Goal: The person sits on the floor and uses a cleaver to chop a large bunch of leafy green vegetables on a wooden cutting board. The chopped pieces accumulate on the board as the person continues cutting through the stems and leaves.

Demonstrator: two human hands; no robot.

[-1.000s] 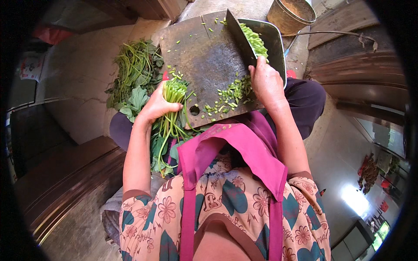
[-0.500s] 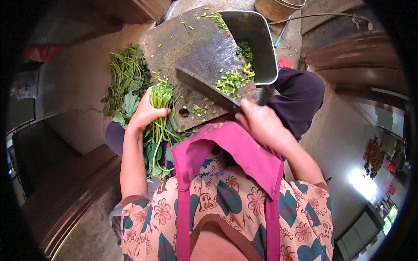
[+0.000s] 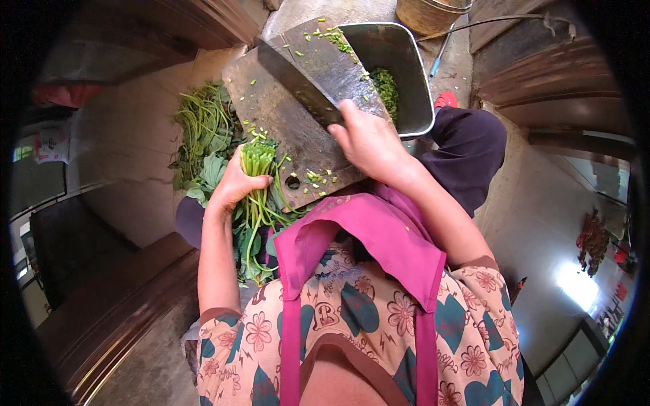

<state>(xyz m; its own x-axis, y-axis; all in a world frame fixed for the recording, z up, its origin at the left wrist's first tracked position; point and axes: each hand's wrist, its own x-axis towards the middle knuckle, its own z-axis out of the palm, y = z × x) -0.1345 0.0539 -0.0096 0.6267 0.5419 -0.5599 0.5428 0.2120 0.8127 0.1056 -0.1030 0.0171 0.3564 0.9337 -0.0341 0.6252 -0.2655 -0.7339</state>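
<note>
My left hand (image 3: 233, 184) is closed around a bunch of green leafy stems (image 3: 258, 161), cut ends up, at the near left edge of a worn wooden chopping board (image 3: 256, 101). Its long stalks and leaves hang down below my fist. In my right hand (image 3: 374, 143) is a cleaver (image 3: 298, 80), its wide dark blade slanting over the middle of the board toward the far left. The fingers wrap the handle and hide most of it. Small chopped stem pieces (image 3: 317, 178) lie near the board's hole, and others dot its far end.
A dark, pale-rimmed rectangular tub (image 3: 414, 64) stands against the board's right side, with chopped greens (image 3: 386, 91) inside. Uncut leafy stems (image 3: 202, 125) are heaped left of the board. Farther off are a bucket (image 3: 430, 15) and a thin blue-ended stick (image 3: 435, 65).
The cleaver has moved up and left, away from the board's right edge. The chopped pile there is gone, and more greens show in the tub. My left hand keeps its grip.
</note>
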